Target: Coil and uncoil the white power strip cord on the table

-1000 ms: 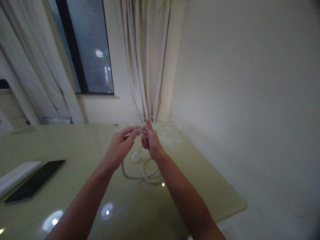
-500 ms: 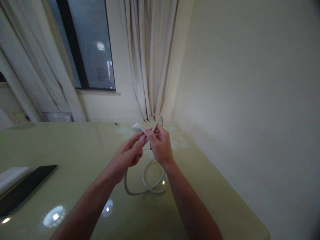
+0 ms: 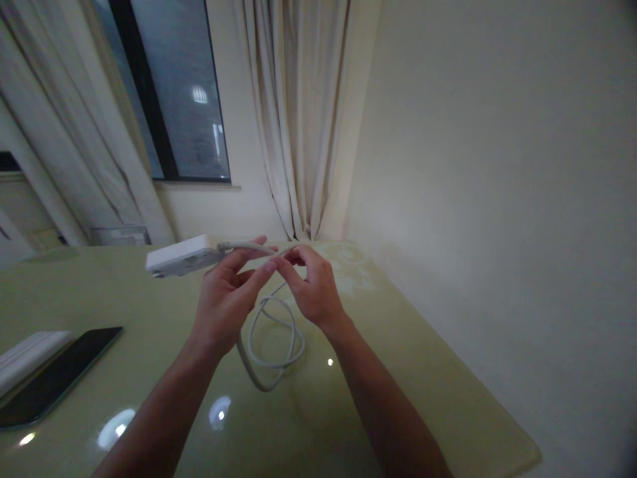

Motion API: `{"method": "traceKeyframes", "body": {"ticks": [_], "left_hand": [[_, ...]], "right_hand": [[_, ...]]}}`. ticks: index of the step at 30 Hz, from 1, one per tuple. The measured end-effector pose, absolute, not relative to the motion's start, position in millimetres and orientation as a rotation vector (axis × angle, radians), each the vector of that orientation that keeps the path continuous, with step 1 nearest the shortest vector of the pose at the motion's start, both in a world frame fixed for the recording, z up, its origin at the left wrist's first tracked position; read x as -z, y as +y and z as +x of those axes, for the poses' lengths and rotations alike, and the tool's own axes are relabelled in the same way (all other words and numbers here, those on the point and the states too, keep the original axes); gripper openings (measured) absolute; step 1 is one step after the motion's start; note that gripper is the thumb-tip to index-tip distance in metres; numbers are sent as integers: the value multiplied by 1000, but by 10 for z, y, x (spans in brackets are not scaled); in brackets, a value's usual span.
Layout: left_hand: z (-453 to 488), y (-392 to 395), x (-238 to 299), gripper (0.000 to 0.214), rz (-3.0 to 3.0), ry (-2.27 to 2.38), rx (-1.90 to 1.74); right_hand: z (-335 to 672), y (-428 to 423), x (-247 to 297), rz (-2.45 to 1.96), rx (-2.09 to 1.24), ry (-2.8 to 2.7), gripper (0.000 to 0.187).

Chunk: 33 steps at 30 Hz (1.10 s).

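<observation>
Above a glossy green table (image 3: 378, 372) my left hand (image 3: 223, 302) pinches a white cable (image 3: 271, 332) just behind a flat white block (image 3: 182, 255) at the cable's end, which sticks out to the left in the air. My right hand (image 3: 311, 289) faces it, fingers curled and pinched on the same cable a little farther along. Below both hands the cable hangs in loose loops that reach the tabletop.
A dark phone (image 3: 57, 378) and a white flat object (image 3: 27, 358) lie at the table's left edge. Behind the table are a window (image 3: 169, 93) and pale curtains (image 3: 298, 113). A plain wall (image 3: 497, 166) runs along the right.
The white block has swung up and out to the left of my left hand. The hanging loops have shifted left and tightened. Both hands stay close together on the cable.
</observation>
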<state>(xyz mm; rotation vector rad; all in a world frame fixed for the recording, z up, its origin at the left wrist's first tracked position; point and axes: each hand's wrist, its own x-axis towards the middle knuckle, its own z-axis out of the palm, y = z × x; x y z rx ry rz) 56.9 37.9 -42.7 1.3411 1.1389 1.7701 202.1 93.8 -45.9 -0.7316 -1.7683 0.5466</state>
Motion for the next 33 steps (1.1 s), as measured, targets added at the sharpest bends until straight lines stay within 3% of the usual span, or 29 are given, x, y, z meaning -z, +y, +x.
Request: {"method": "traceKeyframes", "body": {"ticks": [2, 7, 12, 17, 21, 28, 33], "left_hand": [[534, 361, 392, 34, 1331, 1154, -1834], [497, 304, 325, 43, 1252, 1137, -1856], [537, 289, 322, 39, 1266, 1092, -1751], [591, 231, 284, 28, 1361, 1056, -1720], [519, 198, 263, 35, 1303, 975, -1708], [372, 372, 372, 40, 1299, 911, -1694], [444, 515, 568, 69, 1148, 834, -1393]], "right_hand": [[2011, 948, 487, -740, -467, -1759, 33], [1976, 950, 575, -897, -107, -1700, 64], [1987, 925, 559, -1084, 187, -1795, 61], [2188, 1029, 485, -782, -9, -1856, 53], [2326, 1082, 428, -468, -177, -1928, 46], [2206, 1040, 471, -519, -317, -1825, 43], [2191, 1016, 469, -579, -204, -1893, 43]]}}
